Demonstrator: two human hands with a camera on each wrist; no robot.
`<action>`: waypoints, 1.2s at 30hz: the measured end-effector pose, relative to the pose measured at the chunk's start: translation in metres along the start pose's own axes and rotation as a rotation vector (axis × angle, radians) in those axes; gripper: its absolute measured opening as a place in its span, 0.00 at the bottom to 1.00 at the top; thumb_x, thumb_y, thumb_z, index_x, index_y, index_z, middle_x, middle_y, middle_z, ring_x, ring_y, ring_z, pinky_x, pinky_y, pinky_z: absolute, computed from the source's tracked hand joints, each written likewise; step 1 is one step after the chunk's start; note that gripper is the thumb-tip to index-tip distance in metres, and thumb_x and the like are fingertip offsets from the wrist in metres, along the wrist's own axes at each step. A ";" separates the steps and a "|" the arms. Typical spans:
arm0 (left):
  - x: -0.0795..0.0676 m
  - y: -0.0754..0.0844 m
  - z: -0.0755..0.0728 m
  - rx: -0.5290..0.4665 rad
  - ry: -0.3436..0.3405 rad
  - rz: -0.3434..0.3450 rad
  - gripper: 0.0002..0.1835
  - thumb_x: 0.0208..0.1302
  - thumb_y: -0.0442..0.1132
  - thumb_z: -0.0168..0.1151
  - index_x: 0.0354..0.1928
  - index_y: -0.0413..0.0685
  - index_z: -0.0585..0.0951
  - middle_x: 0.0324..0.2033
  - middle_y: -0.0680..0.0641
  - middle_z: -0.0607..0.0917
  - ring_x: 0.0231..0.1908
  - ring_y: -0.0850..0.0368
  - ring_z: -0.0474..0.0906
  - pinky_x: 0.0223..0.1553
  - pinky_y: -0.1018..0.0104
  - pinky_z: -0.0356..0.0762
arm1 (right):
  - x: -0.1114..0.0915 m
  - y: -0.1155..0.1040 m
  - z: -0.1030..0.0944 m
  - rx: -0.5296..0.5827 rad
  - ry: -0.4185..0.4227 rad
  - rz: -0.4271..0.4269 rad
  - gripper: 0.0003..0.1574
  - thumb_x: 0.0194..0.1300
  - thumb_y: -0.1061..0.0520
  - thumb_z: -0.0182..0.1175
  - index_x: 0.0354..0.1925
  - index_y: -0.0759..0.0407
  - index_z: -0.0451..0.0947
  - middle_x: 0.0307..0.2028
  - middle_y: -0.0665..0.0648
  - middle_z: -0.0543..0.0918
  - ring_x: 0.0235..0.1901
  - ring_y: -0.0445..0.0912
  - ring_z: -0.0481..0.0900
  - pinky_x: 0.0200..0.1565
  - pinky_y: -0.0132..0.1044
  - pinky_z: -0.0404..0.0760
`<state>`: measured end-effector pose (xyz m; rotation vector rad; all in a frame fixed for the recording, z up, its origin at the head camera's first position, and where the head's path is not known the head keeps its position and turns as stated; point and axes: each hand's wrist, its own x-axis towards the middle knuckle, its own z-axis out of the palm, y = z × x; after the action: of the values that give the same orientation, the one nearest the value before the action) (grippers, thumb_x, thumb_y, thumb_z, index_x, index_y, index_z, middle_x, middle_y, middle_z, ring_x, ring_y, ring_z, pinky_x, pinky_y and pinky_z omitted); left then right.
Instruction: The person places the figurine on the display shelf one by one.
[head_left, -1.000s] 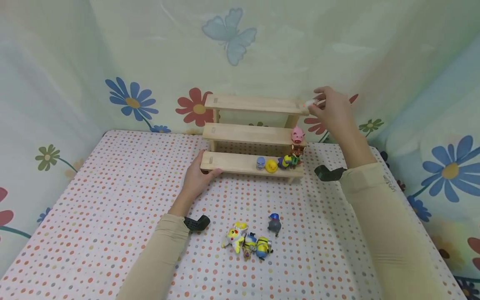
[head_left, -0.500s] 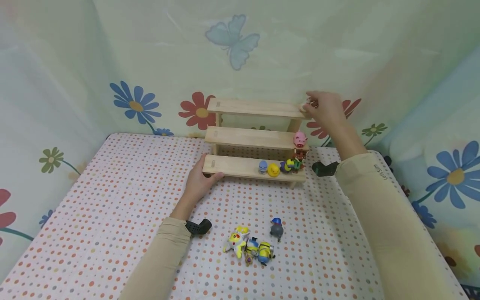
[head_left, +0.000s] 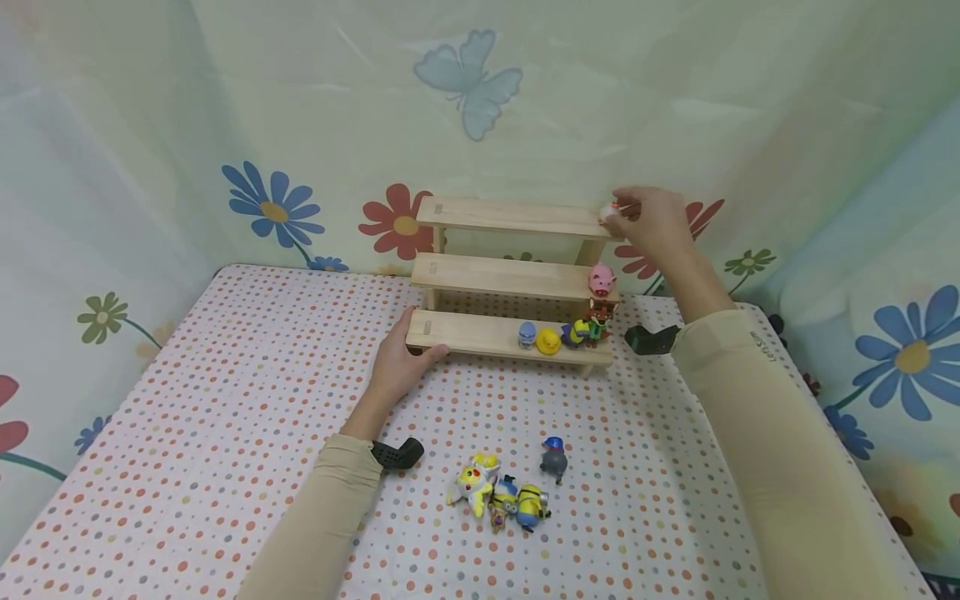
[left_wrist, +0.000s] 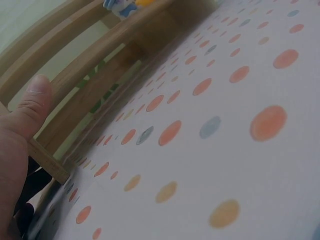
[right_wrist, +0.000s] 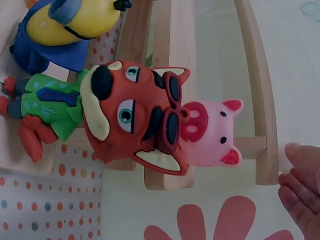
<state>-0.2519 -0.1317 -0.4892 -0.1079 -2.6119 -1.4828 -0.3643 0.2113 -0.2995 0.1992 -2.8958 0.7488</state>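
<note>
A three-tier wooden display shelf (head_left: 480,271) stands at the back of the table. My left hand (head_left: 397,358) grips the left end of its bottom tier, thumb (left_wrist: 37,97) along the front edge in the left wrist view. At the right end of the top tier, my right hand (head_left: 656,221) pinches a small white figure with red bits (head_left: 608,213), partly hidden by the fingers. Below it, a pink pig (right_wrist: 212,132) sits on the middle tier. A fox figure (right_wrist: 125,110), a Minion figure (head_left: 577,332), a yellow duck (head_left: 548,341) and a light-blue figure (head_left: 527,335) line the bottom tier.
Nearer on the dotted tablecloth (head_left: 262,400) lie a white-and-yellow figure (head_left: 472,487), Minion figures (head_left: 532,505), a tiny brown figure (head_left: 498,520) and a grey figure with a blue cap (head_left: 553,460). A flowered curtain (head_left: 337,108) hangs close behind the shelf.
My right hand has moved slightly left and down with the white figure, from beside the top tier's right end onto it. The left hand keeps its grip; the head view has tilted up slightly.
</note>
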 end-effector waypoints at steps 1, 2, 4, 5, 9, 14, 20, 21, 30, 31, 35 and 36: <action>0.000 0.000 0.000 0.001 0.000 -0.002 0.53 0.55 0.61 0.65 0.74 0.45 0.50 0.71 0.42 0.61 0.71 0.46 0.57 0.70 0.49 0.57 | 0.000 0.000 0.000 0.001 0.000 -0.008 0.34 0.68 0.53 0.57 0.69 0.58 0.63 0.60 0.65 0.75 0.56 0.58 0.74 0.58 0.52 0.74; 0.000 0.000 0.001 0.001 0.001 -0.004 0.54 0.55 0.62 0.65 0.74 0.45 0.50 0.71 0.42 0.60 0.71 0.46 0.57 0.70 0.50 0.57 | 0.000 0.001 0.000 0.001 0.001 -0.013 0.34 0.68 0.52 0.57 0.69 0.57 0.63 0.60 0.65 0.75 0.56 0.58 0.74 0.58 0.52 0.75; 0.000 0.000 0.001 -0.001 0.002 -0.006 0.54 0.55 0.62 0.65 0.74 0.45 0.50 0.71 0.42 0.60 0.71 0.46 0.56 0.70 0.50 0.56 | 0.001 0.001 0.000 0.000 0.000 -0.024 0.35 0.68 0.52 0.57 0.70 0.56 0.62 0.60 0.65 0.74 0.57 0.58 0.74 0.57 0.52 0.75; 0.000 0.000 0.001 -0.001 0.001 -0.008 0.54 0.55 0.62 0.65 0.74 0.45 0.50 0.71 0.42 0.60 0.71 0.46 0.56 0.70 0.50 0.56 | 0.001 0.002 0.000 0.004 -0.004 -0.027 0.35 0.68 0.52 0.57 0.70 0.55 0.61 0.61 0.65 0.74 0.57 0.59 0.74 0.58 0.53 0.75; 0.001 -0.001 0.000 0.002 -0.002 -0.014 0.54 0.54 0.62 0.65 0.74 0.45 0.50 0.71 0.42 0.60 0.71 0.46 0.56 0.70 0.50 0.56 | 0.002 0.003 0.000 0.025 -0.020 -0.032 0.38 0.67 0.53 0.58 0.72 0.53 0.58 0.63 0.65 0.72 0.59 0.60 0.73 0.58 0.53 0.74; 0.002 -0.001 -0.001 -0.003 -0.006 -0.017 0.55 0.54 0.63 0.65 0.75 0.46 0.50 0.71 0.42 0.60 0.71 0.46 0.57 0.70 0.50 0.56 | 0.003 0.005 0.000 0.051 -0.020 -0.025 0.41 0.67 0.52 0.58 0.73 0.49 0.53 0.64 0.65 0.70 0.60 0.59 0.72 0.59 0.54 0.74; 0.000 0.003 -0.001 -0.006 -0.011 -0.021 0.54 0.54 0.62 0.65 0.74 0.45 0.50 0.71 0.41 0.61 0.70 0.45 0.57 0.69 0.48 0.57 | 0.004 0.005 -0.002 0.057 -0.022 -0.009 0.43 0.67 0.51 0.58 0.74 0.47 0.52 0.64 0.64 0.70 0.61 0.59 0.71 0.59 0.54 0.74; 0.000 0.004 -0.001 -0.007 -0.012 -0.019 0.54 0.54 0.62 0.65 0.74 0.45 0.50 0.71 0.41 0.60 0.70 0.44 0.57 0.69 0.48 0.57 | 0.003 0.005 -0.002 0.056 -0.023 -0.008 0.43 0.67 0.50 0.59 0.74 0.48 0.52 0.64 0.64 0.69 0.61 0.60 0.71 0.59 0.54 0.73; 0.001 0.005 0.000 -0.009 -0.009 -0.026 0.54 0.55 0.62 0.65 0.74 0.46 0.50 0.71 0.41 0.59 0.71 0.45 0.55 0.70 0.48 0.56 | 0.003 0.007 -0.002 0.058 -0.014 -0.022 0.42 0.67 0.51 0.58 0.74 0.49 0.52 0.64 0.65 0.70 0.61 0.60 0.71 0.59 0.54 0.74; 0.002 0.005 0.000 -0.011 -0.009 -0.027 0.54 0.54 0.62 0.65 0.74 0.46 0.50 0.72 0.41 0.59 0.71 0.45 0.55 0.70 0.48 0.55 | 0.003 0.007 -0.002 0.058 -0.014 -0.022 0.42 0.67 0.51 0.58 0.74 0.49 0.52 0.64 0.65 0.70 0.61 0.60 0.71 0.59 0.54 0.74; 0.002 0.004 0.001 -0.020 -0.013 -0.025 0.54 0.54 0.63 0.65 0.75 0.46 0.50 0.72 0.42 0.58 0.71 0.45 0.54 0.70 0.48 0.55 | 0.002 0.008 -0.002 0.055 -0.009 -0.023 0.42 0.67 0.52 0.58 0.73 0.50 0.53 0.63 0.66 0.71 0.60 0.60 0.72 0.59 0.54 0.73; 0.002 0.004 0.001 -0.020 -0.013 -0.022 0.54 0.54 0.63 0.65 0.75 0.46 0.50 0.72 0.41 0.58 0.71 0.45 0.55 0.70 0.48 0.55 | 0.002 0.008 -0.002 0.056 -0.006 -0.026 0.42 0.67 0.52 0.58 0.73 0.50 0.53 0.63 0.66 0.71 0.60 0.60 0.72 0.59 0.54 0.73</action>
<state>-0.2530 -0.1284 -0.4860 -0.0911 -2.6177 -1.5206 -0.3673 0.2195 -0.3011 0.2453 -2.8745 0.8262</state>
